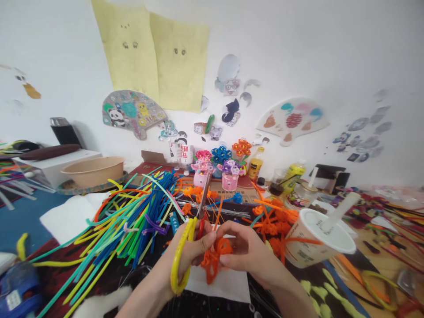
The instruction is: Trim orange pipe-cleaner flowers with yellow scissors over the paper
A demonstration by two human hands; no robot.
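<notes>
My left hand (194, 245) is closed, with a pair of scissors (190, 226) in it. One scissor loop is yellow and the other red, and the blades point up and away from me. Its thumb and fingers also reach to an orange pipe-cleaner flower (211, 264). From the other side, my right hand (248, 249) pinches that flower, its fingers curled around the looped petals. An orange stem sticks up above the hands. Beneath them lies a white sheet of paper (228, 287). The fingertips behind the flower are partly hidden.
Left lies a pile of coloured pipe cleaners (132, 229). Orange flowers (274, 223) are heaped at right, beside a lidded paper cup (303, 243) with a straw. Finished flower pots (229, 182) stand at the back near bottles. A tan basin (94, 170) sits back left.
</notes>
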